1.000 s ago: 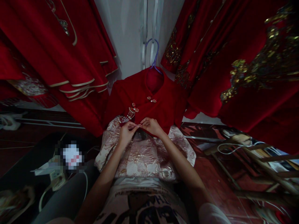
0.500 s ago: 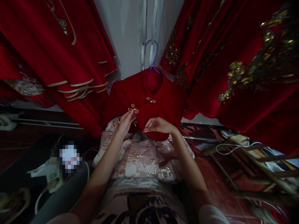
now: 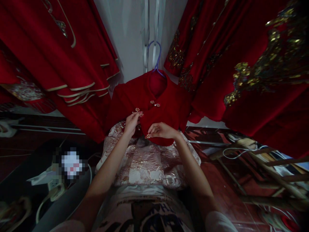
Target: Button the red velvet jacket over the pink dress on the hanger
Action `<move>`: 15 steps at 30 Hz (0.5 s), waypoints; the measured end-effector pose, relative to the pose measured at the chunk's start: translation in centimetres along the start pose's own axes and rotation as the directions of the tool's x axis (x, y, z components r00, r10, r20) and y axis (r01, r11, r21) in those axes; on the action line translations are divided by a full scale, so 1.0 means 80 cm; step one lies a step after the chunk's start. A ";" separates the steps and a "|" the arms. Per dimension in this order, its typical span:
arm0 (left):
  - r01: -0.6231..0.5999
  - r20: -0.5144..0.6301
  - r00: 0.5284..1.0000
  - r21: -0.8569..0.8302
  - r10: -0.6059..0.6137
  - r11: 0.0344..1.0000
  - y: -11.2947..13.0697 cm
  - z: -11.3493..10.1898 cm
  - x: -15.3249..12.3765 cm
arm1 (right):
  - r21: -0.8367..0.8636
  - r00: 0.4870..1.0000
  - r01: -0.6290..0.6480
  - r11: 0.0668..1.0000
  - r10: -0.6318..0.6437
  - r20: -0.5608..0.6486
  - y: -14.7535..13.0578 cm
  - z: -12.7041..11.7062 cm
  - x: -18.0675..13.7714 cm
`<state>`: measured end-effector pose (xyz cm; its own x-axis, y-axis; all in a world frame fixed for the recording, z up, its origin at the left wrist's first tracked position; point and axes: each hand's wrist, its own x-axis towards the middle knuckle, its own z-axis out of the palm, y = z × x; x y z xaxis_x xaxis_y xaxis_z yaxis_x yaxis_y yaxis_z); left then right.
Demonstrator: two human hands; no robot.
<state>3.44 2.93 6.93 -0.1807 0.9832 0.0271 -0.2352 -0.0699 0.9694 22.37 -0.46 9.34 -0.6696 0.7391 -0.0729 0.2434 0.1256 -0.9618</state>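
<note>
Left hand (image 3: 132,123) has risen to the beaded clasp (image 3: 137,110) since a second ago, grip unclear; right hand (image 3: 162,130) pinches the red jacket (image 3: 169,111), centre frame. Hard tugging could tear the clasp loose.

The jacket (image 3: 166,120) is made of matt cloth, and its collar fastening (image 3: 155,103) is worked in shiny, bead-like pieces. Smooth plastic is suggested by the hanger (image 3: 158,58), metal with a dull shine by the rails (image 3: 146,22). On the patterned cloth (image 3: 145,167), a metallic sheen is caught along crinkled lines. Rough, glittering trim (image 3: 241,72) resembling sequins is seen at right. Dull wood is shown by the chair frame (image 3: 272,202), a faint gloss by the tiled floor (image 3: 210,180)
</note>
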 end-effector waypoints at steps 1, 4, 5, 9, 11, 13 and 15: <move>-0.040 0.049 0.998 0.057 0.037 0.998 0.004 0.007 0.001 | -0.004 1.000 -0.006 1.000 0.006 0.009 0.000 -0.001 -0.001; -0.333 0.231 0.933 0.259 0.277 0.907 0.020 0.030 0.005 | -0.029 0.993 -0.057 0.998 0.060 0.099 -0.001 -0.009 -0.008; -0.440 0.281 0.890 0.328 0.358 0.836 0.026 0.037 0.007 | -0.030 0.986 -0.081 0.996 0.085 0.146 -0.002 -0.011 -0.010; -0.651 0.420 0.750 0.606 0.512 0.457 0.048 0.057 0.016 | 0.013 0.956 -0.133 0.991 0.125 0.265 -0.005 -0.020 -0.017; -0.679 0.488 0.702 0.677 0.519 0.283 0.055 0.059 0.019 | 0.024 0.958 -0.127 0.992 0.116 0.261 -0.005 -0.022 -0.019; -0.703 0.540 0.665 0.687 0.516 0.187 0.059 0.059 0.022 | 0.015 0.962 -0.118 0.993 0.111 0.250 -0.005 -0.023 -0.019; -0.722 0.554 0.643 0.668 0.529 0.177 0.061 0.057 0.025 | -0.006 0.965 -0.113 0.994 0.111 0.235 -0.005 -0.023 -0.019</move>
<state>6.32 5.34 12.80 0.2888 0.6886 0.6652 0.7272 -0.6097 0.3154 24.55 -0.39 10.34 -0.7846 0.5718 -0.2398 0.3217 0.0449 -0.9458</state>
